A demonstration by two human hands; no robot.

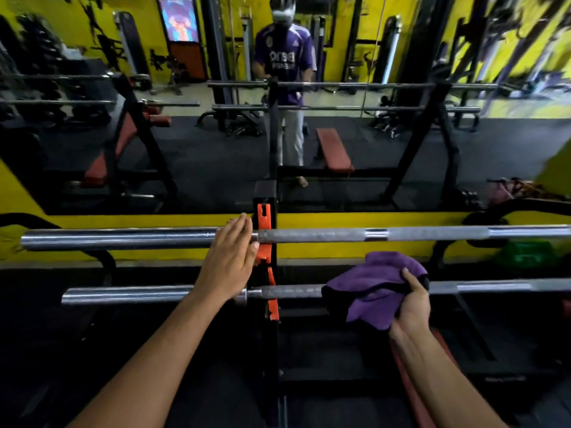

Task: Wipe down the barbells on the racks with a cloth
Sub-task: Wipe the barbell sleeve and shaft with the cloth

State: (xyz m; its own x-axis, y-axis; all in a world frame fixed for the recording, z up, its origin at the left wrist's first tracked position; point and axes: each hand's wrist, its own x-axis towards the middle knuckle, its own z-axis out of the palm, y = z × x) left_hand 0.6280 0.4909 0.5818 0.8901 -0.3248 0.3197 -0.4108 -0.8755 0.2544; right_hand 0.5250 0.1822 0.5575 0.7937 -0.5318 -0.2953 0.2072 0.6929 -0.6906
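Writing: white lettering on purple jersey in mirror (285, 54), reversed and blurred, unreadable.
Upper barbell (309, 235): lies across orange rack hook (263, 222), sleeve end out to left, knurled shaft running right.
Left hand (230, 257): fingers straight and together, flat against upper barbell just left of the hook, holding nothing.
Lower barbell (129, 295): parallel, nearer camera, passing under left wrist, resting by lower orange hook (272, 299).
Purple cloth (375, 288): draped over lower barbell right of the hooks, well apart from left hand.
Right hand (409, 307): fingers and thumb curled round cloth, gripping it against lower barbell shaft.
Background: yellow wall strip (355, 219) below mirror.
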